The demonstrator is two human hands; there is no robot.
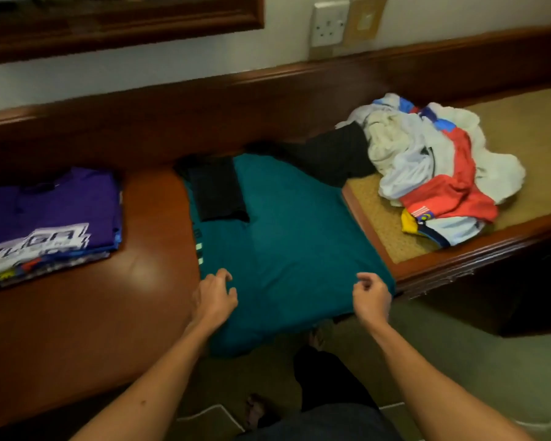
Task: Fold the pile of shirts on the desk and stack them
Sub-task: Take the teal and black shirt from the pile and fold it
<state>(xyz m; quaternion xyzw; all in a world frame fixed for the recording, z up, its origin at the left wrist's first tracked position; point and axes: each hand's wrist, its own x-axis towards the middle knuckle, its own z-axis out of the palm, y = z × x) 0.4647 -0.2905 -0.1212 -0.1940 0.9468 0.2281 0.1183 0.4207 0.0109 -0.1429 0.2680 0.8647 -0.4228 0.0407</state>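
Observation:
A teal shirt lies spread flat across the middle of the wooden desk, its lower part hanging over the front edge. A black sleeve part is folded in over its upper left. My left hand hovers at the shirt's lower left with its fingers loosely spread and nothing in it. My right hand is at the shirt's lower right edge, fingers loosely curled, with no cloth visibly between them. A stack of folded shirts, purple on top, sits at the left. The unfolded pile of white, red and blue shirts lies at the right.
A black garment stretches from the pile toward the teal shirt's top. The desk's right section has a woven tan surface. A raised wooden back ledge runs along the wall, with a socket above. My legs and the floor show below.

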